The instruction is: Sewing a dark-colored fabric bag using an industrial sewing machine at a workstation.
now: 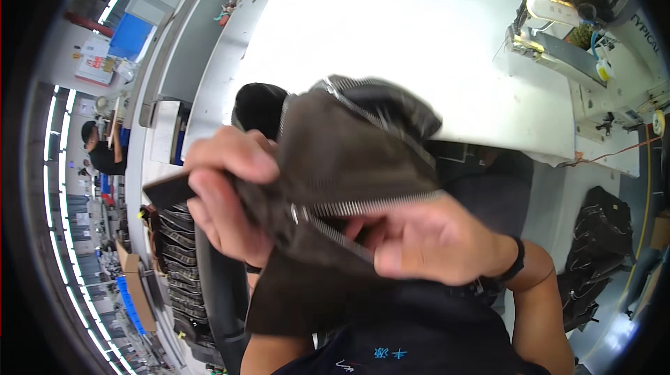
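A dark brown fabric bag (349,145) with metal zippers hangs between my hands in front of my body, partly smeared by motion. At its left side my left hand (234,193) is closed around bunched fabric, and a dark flap (167,191) sticks out beyond the fingers. The near zipper (363,206) is undone, its two rows of teeth spread into a V. Into that gap go the fingers of my right hand (436,242), with the thumb outside on the near edge. My right fingertips are partly hidden by the fabric. A second zipper (363,108) runs across the bag's far side.
Beyond the bag lies a white worktable (391,33). A sewing machine (558,19) stands at its far right. Dark stacked pieces (178,256) lie at left, and more dark bags (597,249) at right. Another person (105,152) is far off to the left.
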A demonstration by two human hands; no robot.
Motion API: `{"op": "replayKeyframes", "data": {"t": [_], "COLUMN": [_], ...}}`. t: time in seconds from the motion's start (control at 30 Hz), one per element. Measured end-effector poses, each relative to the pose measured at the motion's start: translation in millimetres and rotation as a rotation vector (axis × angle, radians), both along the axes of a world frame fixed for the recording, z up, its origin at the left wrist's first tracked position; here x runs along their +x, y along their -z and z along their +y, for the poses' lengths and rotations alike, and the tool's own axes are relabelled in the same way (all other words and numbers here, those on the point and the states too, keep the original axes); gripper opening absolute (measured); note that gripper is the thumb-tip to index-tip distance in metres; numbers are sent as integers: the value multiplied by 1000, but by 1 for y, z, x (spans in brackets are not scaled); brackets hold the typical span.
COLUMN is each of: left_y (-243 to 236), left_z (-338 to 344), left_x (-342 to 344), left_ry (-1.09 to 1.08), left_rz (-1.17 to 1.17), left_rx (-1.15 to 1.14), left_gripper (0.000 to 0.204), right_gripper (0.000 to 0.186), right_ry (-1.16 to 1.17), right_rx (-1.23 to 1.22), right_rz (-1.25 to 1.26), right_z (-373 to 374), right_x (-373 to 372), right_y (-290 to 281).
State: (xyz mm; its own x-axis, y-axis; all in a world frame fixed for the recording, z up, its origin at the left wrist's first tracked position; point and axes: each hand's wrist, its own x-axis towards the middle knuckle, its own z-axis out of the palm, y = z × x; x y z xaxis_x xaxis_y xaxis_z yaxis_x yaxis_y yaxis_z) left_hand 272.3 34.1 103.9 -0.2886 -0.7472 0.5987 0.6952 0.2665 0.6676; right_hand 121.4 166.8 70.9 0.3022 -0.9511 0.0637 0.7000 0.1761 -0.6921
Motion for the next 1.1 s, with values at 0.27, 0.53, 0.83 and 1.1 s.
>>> {"op": "replayKeyframes", "data": {"t": [0.27, 0.53, 0.83, 1.1], "left_y": [15, 41, 68, 85], "left_z": [8, 6, -2, 1], "left_x": [-40, -57, -42, -30], "left_ry": [62, 202, 256, 96], "left_rz": [-585, -568, -583, -668], "left_rx": [111, 1, -151, -58], "left_gripper": [37, 45, 48, 51], "right_gripper": [42, 37, 33, 30], "right_ry": [388, 252, 384, 327], "right_rx": [280, 351, 143, 268], "right_rz": [-473, -550, -122, -259], "right_z": [14, 10, 7, 1], "right_x": [23, 5, 10, 5], "right_y": [16, 47, 54, 66]}}
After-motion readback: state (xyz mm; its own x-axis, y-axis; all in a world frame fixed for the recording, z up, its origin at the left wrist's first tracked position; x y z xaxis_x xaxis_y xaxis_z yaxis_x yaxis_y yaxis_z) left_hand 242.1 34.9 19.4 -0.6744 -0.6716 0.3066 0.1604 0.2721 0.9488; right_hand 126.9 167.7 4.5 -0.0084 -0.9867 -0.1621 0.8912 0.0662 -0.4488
